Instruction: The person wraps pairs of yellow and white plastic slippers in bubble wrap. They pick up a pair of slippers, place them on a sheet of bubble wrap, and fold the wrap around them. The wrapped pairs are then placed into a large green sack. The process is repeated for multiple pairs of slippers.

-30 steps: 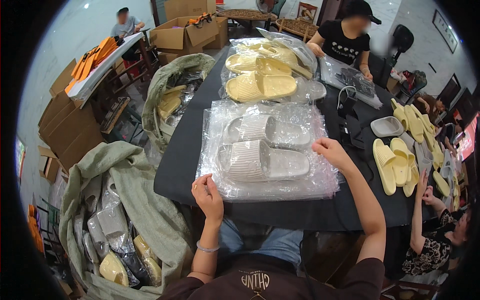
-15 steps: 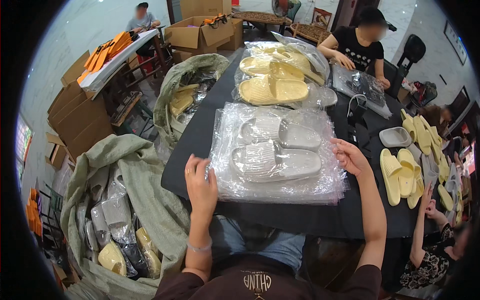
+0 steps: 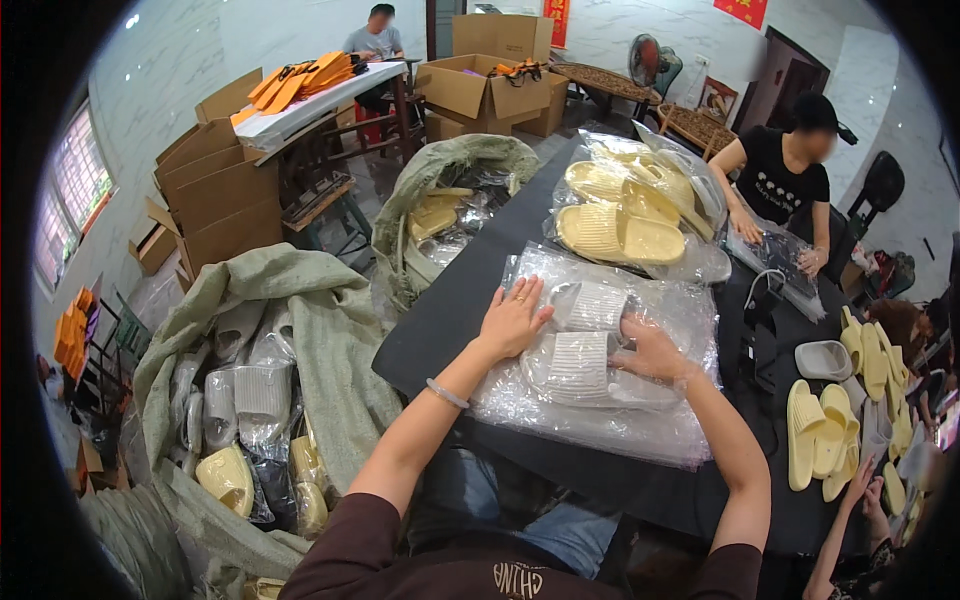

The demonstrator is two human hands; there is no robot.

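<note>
A pair of light grey slide slippers (image 3: 578, 367) with ribbed straps lies side by side in a clear plastic bag, on top of a stack of clear bags (image 3: 510, 405) on the black table. My left hand (image 3: 515, 318) presses flat on the bag just left of the slippers, fingers stretched out. On the slippers' right side rests my right hand (image 3: 655, 350), its fingers curled around the bagged slippers beside the straps; the fingertips are partly hidden. Beyond the stack, yellow slippers (image 3: 620, 235) in clear bags are piled on the table.
Woven sacks (image 3: 345, 400) of bagged slippers stand at the table's left. Loose yellow slippers (image 3: 820, 430) and a grey slipper (image 3: 823, 360) lie on the right. Across the table a co-worker (image 3: 785, 185) handles dark bagged items. Another person's hands (image 3: 865, 490) show at lower right.
My left hand has come down from the stack's left edge onto the bag. The right hand has moved inward onto the slippers. The whole view has shifted, so the scene sits farther right.
</note>
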